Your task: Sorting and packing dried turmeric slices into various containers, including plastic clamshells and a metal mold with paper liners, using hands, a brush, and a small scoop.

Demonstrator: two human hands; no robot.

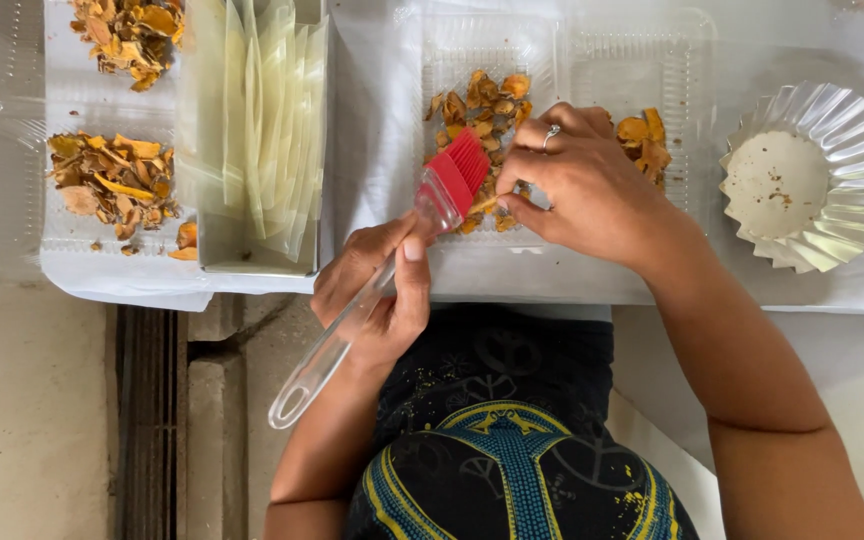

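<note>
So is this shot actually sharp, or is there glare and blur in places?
Head view: even, soft daylight, mostly sharp on the hands and the red brush; bright sheen on the pleated foil cup and faint glare on the clear plastic trays; only soft shadows under the right hand; edges slightly stretched.

Packaging only, no labels, signs or screens. Clear plastic clamshell container (562, 60) top centre, open, ribbed, holding orange-brown dried chips. Second clear clamshell tray (12, 180) at left with similar chips. Between them a metal box (214, 255) of stacked translucent bags (262, 120). Pleated foil cup (852, 150) at right, near-empty.
</note>
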